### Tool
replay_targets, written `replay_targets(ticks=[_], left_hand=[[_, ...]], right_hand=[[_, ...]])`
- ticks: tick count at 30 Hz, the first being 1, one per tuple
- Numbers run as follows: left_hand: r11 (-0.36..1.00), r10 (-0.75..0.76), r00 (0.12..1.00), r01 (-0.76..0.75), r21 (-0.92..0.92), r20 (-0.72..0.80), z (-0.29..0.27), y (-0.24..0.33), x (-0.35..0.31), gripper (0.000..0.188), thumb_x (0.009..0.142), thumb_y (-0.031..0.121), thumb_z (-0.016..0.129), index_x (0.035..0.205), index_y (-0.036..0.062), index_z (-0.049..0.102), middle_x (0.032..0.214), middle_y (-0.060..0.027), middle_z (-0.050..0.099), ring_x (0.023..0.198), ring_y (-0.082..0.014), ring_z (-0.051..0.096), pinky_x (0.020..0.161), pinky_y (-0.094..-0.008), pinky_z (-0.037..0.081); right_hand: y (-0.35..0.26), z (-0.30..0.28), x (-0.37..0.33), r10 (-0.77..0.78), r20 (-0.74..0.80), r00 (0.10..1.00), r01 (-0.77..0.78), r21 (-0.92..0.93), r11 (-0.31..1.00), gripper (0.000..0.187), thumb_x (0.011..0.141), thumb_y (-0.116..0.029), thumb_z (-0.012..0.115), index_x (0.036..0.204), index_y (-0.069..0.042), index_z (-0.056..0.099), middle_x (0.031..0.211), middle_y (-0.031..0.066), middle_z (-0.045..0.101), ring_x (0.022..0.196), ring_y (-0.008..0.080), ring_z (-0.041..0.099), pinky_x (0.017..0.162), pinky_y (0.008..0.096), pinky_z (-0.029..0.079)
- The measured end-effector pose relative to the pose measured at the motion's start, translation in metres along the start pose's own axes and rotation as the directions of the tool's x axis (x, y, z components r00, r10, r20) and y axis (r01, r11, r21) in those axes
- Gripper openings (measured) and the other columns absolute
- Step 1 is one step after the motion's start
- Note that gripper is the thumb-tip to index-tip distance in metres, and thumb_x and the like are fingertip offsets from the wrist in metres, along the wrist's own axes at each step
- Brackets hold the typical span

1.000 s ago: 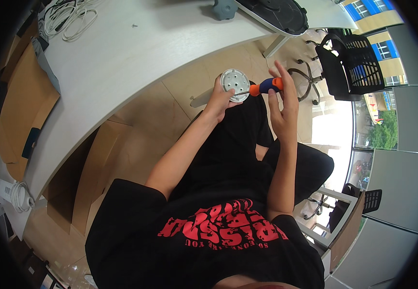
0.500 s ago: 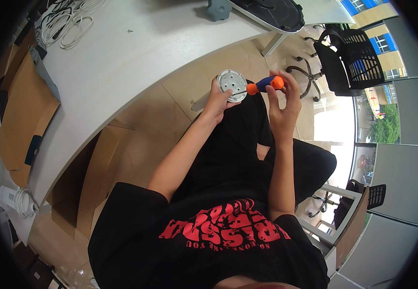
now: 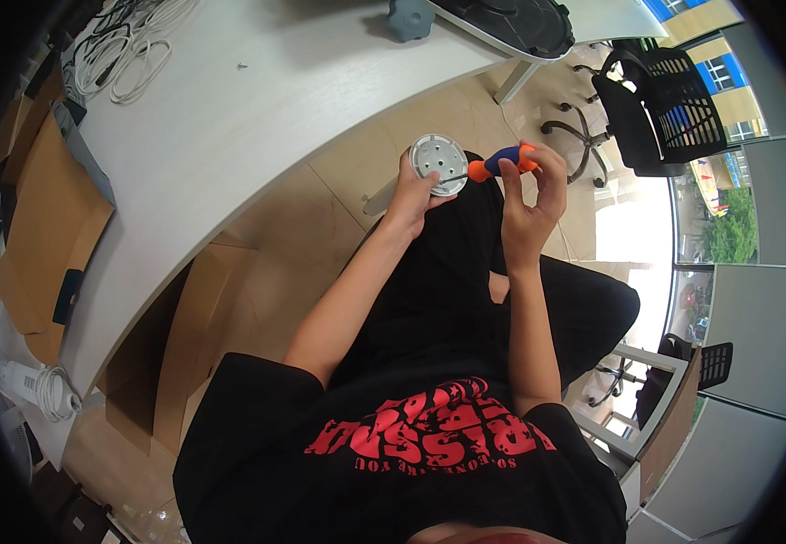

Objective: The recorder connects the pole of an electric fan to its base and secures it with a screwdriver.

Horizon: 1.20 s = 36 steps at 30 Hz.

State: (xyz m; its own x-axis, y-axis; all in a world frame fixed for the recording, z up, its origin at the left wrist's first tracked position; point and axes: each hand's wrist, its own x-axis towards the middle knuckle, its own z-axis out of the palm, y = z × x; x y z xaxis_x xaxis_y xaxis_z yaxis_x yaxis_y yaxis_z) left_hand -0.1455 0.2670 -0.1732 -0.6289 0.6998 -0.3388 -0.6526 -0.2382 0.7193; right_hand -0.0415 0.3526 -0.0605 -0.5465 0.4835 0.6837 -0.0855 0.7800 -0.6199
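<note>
My left hand [image 3: 413, 192] is closed around a round, light grey disc-shaped part [image 3: 438, 161] with several small holes in its face. Its thumb presses on the lower rim of that part. In my right hand [image 3: 534, 201] is a screwdriver [image 3: 502, 164] with a blue and orange handle, gripped near the handle's end by the fingertips and thumb. The shaft points left, and its tip reaches the face of the disc near my left thumb. Whether the tip sits on a screw is too small to tell. Both hands are above my lap.
A white table [image 3: 257, 118] curves along the left and far side. On it lie a small screw-like piece [image 3: 242, 65], white cables [image 3: 126, 59], a grey-blue knob [image 3: 410, 18] and a black oval base [image 3: 524, 23]. Cardboard [image 3: 58, 236] hangs at left; an office chair [image 3: 656, 109] stands far right.
The screwdriver handle's end and my right fingers have turned slightly around the handle. The disc stays in my left hand. The whole view has shifted a little.
</note>
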Motion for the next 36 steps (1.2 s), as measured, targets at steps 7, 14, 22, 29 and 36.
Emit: replay_targets(ticks=[7, 14, 22, 29, 36], left_hand=[[1.000, 0.012, 1.000, -0.012, -0.003, -0.007, 0.001, 0.001, 0.000, 0.059, 0.102, -0.005, 0.042, 0.155, 0.0112, 0.019, 0.149, -0.0185, 0.042, 0.124, -0.0302, 0.062, 0.086, -0.0385, 0.067], [1.000, 0.025, 1.000, -0.025, -0.009, -0.011, 0.001, -0.002, -0.002, 0.054, 0.102, -0.004, 0.042, 0.151, 0.0112, 0.024, 0.148, -0.0178, 0.044, 0.124, -0.0306, 0.062, 0.087, -0.0410, 0.066], [0.995, 0.046, 0.998, -0.041, -0.093, 0.052, -0.016, -0.019, 0.012, 0.057, 0.101, 0.000, 0.053, 0.151, 0.0171, 0.031, 0.149, -0.0164, 0.047, 0.128, -0.0355, 0.059, 0.092, -0.0518, 0.062], [0.997, 0.025, 0.993, -0.017, -0.072, 0.113, -0.031, -0.023, 0.024, 0.067, 0.097, 0.001, 0.060, 0.154, 0.0201, 0.031, 0.153, -0.0144, 0.044, 0.135, -0.0367, 0.052, 0.100, -0.0585, 0.055], [1.000, 0.031, 0.994, -0.030, -0.006, 0.105, -0.033, -0.023, 0.021, 0.067, 0.099, 0.001, 0.055, 0.157, 0.0206, 0.027, 0.155, -0.0150, 0.040, 0.136, -0.0363, 0.051, 0.101, -0.0566, 0.055]], right_hand=[[-0.006, 0.003, 0.003, -0.079, -0.036, 0.996, 0.078, -0.023, 0.997, 0.023, 0.090, 0.001, 0.073, 0.112, -0.001, 0.067, 0.125, 0.0165, 0.066, 0.111, 0.0299, 0.066, 0.094, 0.0387, 0.052], [-0.012, 0.001, -0.001, -0.068, -0.029, 0.997, 0.066, -0.055, 0.996, 0.022, 0.086, 0.004, 0.074, 0.106, -0.001, 0.066, 0.123, 0.0149, 0.063, 0.102, 0.0287, 0.066, 0.091, 0.0367, 0.052], [-0.006, -0.005, 0.006, -0.060, 0.053, 0.997, 0.056, 0.078, 0.995, 0.045, 0.089, 0.009, 0.060, 0.133, 0.001, 0.059, 0.142, 0.0214, 0.057, 0.127, 0.0362, 0.059, 0.104, 0.0395, 0.049], [-0.014, -0.011, -0.002, -0.010, -0.093, 0.996, 0.010, -0.001, 1.000, 0.025, 0.084, -0.007, 0.078, 0.106, -0.011, 0.067, 0.108, 0.0101, 0.060, 0.092, 0.0256, 0.068, 0.077, 0.0352, 0.056], [-0.016, -0.015, 0.000, -0.133, -0.091, 0.987, 0.138, 0.046, 0.989, 0.020, 0.091, -0.010, 0.071, 0.110, -0.007, 0.068, 0.119, 0.0069, 0.066, 0.098, 0.0281, 0.068, 0.081, 0.0367, 0.056]])
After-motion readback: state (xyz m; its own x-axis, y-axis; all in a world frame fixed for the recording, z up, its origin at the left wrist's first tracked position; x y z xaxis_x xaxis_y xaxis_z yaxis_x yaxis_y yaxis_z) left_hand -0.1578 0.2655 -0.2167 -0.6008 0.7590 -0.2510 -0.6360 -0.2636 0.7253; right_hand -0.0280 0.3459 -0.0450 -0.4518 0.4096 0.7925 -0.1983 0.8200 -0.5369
